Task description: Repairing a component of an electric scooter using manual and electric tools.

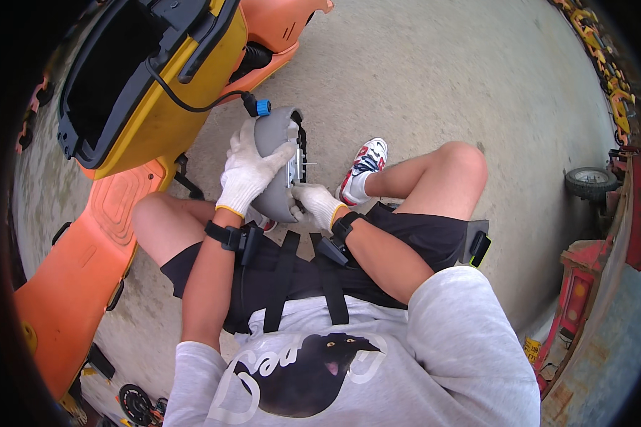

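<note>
My left hand (243, 168), in a white knitted glove, grips a grey curved housing (271, 128) held upright between my legs, with fingers over its shell and thumb near a silver metal bracket (295, 161) on its right side. My gloved right hand (313, 203) has curled fingers on the lower part of that housing, by the bracket's lower end; its fingertips are partly hidden. A thin pin or rod sticks out rightward from the bracket. Just above my left hand hangs a black cable ending in a blue-capped connector (262, 107), attached to a yellow-and-black body.
A yellow body (167, 114) with orange panels and an orange footboard (78, 252) stands along my left. A red metal frame (570, 299) and a loose-looking wheel (592, 183) are at the right. Several yellow vehicles line the far right edge. Concrete floor (420, 85) surrounds me.
</note>
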{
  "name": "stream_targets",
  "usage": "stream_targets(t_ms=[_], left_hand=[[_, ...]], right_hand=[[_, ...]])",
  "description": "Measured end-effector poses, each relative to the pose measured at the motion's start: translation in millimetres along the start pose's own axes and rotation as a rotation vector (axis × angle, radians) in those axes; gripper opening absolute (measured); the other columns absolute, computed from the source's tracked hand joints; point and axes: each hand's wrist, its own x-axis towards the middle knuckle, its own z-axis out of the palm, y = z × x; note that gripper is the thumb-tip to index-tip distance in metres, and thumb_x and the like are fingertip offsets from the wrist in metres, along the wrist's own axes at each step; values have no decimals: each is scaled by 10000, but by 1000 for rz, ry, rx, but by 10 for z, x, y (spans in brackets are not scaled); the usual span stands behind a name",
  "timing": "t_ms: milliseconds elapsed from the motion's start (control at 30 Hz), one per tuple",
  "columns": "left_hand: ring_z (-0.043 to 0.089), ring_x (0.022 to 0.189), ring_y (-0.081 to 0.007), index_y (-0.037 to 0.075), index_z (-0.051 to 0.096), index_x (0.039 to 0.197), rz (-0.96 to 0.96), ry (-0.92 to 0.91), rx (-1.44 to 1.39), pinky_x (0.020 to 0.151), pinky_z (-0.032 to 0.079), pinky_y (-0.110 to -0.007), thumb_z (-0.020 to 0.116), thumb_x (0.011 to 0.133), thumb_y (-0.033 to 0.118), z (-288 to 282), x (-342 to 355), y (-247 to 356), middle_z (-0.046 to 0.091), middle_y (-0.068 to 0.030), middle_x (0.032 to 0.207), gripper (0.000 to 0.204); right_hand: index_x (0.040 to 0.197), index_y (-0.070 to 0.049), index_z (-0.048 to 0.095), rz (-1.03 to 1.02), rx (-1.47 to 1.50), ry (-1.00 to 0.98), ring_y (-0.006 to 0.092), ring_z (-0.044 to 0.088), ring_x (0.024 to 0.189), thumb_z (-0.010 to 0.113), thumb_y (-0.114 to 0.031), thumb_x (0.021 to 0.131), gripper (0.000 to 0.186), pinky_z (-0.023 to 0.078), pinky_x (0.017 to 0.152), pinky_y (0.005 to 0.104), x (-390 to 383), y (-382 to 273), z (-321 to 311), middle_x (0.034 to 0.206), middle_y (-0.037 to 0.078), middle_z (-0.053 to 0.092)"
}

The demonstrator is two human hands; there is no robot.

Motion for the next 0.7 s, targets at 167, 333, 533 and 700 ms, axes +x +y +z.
stream_targets(t_ms=[167, 333, 533, 700], left_hand=[[417, 1330, -424, 140, 299, 1500, -28, 1, 36, 1065, 412, -490, 721, 726, 585, 11, -29, 67, 368, -223, 1474, 987], [475, 1287, -423, 121, 329, 1492, 6, 43, 92, 1067, 407, -465, 709, 757, 552, 75, -45, 83, 409, -255, 1439, 933], [414, 1330, -432, 129, 276, 1509, 7, -7, 78, 1061, 412, -490, 712, 733, 578, 95, 2, 73, 355, -251, 1472, 997], [403, 1337, -436, 116, 269, 1510, 27, -10, 97, 1061, 411, -490, 705, 735, 589, 106, -29, 89, 344, -262, 1477, 1007]], right_hand=[[994, -16, 652, -175, -596, 19, 233, 652, 639, 442, -255, 976, 318, 515, 569, 357, 186, 130, -118, 755, 137, 649], [1101, 41, 636, -318, -1050, 231, 451, 598, 1106, 452, -383, 940, 489, 461, 968, 494, 222, 163, -39, 1079, 306, 649], [1090, -20, 675, -391, -1209, 271, 393, 658, 1023, 508, -291, 922, 360, 525, 880, 473, 141, 139, -58, 1068, 249, 680], [1131, -18, 639, -391, -1258, 257, 388, 668, 1000, 522, -296, 921, 368, 532, 862, 477, 109, 124, -83, 1042, 246, 687]])
